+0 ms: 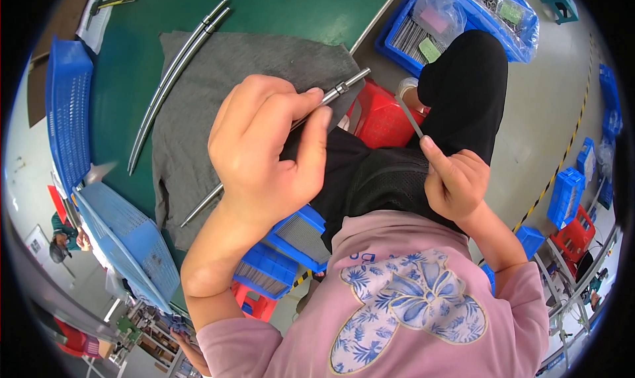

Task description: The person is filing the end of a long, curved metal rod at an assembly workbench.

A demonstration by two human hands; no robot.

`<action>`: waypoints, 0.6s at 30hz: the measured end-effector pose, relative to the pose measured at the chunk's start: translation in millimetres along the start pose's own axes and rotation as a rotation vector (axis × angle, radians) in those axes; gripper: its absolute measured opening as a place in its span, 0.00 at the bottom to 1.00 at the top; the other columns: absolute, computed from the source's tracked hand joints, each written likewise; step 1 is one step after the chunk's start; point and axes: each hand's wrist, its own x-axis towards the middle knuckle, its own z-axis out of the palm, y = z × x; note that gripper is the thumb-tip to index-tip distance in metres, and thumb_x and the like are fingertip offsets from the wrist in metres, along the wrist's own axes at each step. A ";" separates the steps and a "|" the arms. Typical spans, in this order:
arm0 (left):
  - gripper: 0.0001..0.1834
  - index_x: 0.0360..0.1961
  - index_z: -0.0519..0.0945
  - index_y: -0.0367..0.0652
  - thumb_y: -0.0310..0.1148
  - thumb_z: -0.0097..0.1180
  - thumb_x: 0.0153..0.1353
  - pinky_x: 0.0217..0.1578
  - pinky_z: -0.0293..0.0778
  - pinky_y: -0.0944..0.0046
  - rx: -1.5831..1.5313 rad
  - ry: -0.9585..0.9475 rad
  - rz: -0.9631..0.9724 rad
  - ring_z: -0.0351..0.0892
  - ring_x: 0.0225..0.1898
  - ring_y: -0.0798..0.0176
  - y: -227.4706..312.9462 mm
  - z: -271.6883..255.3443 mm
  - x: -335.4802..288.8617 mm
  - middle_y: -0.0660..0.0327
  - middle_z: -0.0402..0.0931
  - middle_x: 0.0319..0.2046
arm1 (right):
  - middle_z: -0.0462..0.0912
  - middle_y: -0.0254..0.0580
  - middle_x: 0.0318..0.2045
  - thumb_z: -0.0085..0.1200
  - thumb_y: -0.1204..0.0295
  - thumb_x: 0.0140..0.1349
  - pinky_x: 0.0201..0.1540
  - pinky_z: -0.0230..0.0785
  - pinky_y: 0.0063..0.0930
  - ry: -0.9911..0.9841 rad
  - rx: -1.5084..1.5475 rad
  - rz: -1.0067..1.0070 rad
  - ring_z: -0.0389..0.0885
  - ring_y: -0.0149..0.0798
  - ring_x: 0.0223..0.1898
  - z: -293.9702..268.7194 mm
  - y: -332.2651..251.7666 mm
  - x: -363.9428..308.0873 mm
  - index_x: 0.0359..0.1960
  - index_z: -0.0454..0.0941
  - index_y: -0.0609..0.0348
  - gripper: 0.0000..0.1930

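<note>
My left hand (264, 143) is closed around a shiny metal rod (343, 87), pinching it between thumb and fingers. The rod's stepped, narrower end points up and right, and its tapered tail shows on the other side of my wrist. In my right hand (456, 179) is a thin grey strip or pin (409, 115), held out under the forefinger and apart from the rod; its exact kind is unclear. Two slightly curved metal rods (173, 80) lie side by side at the left edge of a grey cloth (264, 54).
The cloth covers part of a green table (278, 7). Blue baskets (69, 107) stand along the left. Blue bins (403, 31) with metal parts and plastic bags are at the upper right. A red stool (390, 117) is beside my legs, and more blue bins (264, 272) sit below the table.
</note>
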 end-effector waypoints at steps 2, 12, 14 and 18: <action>0.12 0.27 0.79 0.38 0.19 0.68 0.39 0.23 0.69 0.64 -0.004 -0.016 -0.023 0.74 0.23 0.58 1.7 1.0 0.3 0.58 0.73 0.25 | 0.60 0.31 0.10 0.52 0.87 0.36 0.16 0.52 0.25 0.010 0.005 0.003 0.59 0.32 0.09 2.1 0.2 0.3 0.47 0.83 0.64 0.29; 0.12 0.25 0.77 0.40 0.21 0.69 0.41 0.23 0.67 0.63 0.008 -0.044 -0.133 0.72 0.23 0.59 4.2 0.2 4.1 0.60 0.70 0.23 | 0.58 0.30 0.10 0.52 0.86 0.36 0.16 0.51 0.25 0.054 0.119 0.007 0.58 0.31 0.10 3.0 -5.7 8.1 0.48 0.82 0.65 0.29; 0.12 0.26 0.77 0.41 0.22 0.69 0.41 0.23 0.67 0.64 -0.033 -0.059 -0.166 0.72 0.23 0.59 2.6 0.5 3.3 0.60 0.71 0.24 | 0.58 0.30 0.10 0.52 0.85 0.34 0.16 0.51 0.25 0.055 0.136 -0.013 0.58 0.31 0.10 5.9 -6.3 11.9 0.48 0.82 0.65 0.30; 0.10 0.28 0.80 0.38 0.21 0.69 0.45 0.24 0.68 0.68 -0.049 -0.075 -0.104 0.73 0.24 0.64 -0.4 -0.8 1.6 0.60 0.73 0.26 | 0.58 0.29 0.11 0.51 0.84 0.33 0.17 0.51 0.25 0.096 0.166 -0.057 0.58 0.30 0.10 14.3 -9.0 21.8 0.49 0.82 0.65 0.32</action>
